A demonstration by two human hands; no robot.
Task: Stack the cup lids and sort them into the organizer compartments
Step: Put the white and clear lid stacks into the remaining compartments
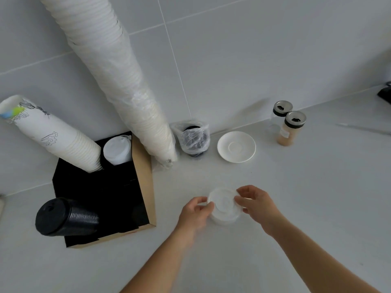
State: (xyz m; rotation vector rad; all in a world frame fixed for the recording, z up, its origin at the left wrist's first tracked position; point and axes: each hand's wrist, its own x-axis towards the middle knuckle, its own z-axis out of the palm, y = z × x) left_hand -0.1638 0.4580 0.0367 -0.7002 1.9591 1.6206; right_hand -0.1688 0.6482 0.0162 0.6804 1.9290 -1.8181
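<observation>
Lids [224, 205], stacked white, sit between left hand [195, 213] and right hand [257, 203], both gripping the rim.

Counter [296, 197], open stretches: right of my right hand [257, 205]; between my hands and the saucer [236, 146]; near side, around my forearms.
Obstructions, left: black organizer [146, 178], paper-cup stack [61, 137] and black-lid stack [67, 217] leaning out of it.
Obstructions, rear: tall sleeved cup column [118, 77], bagged black lids [193, 139], two shaker jars [289, 127].
</observation>
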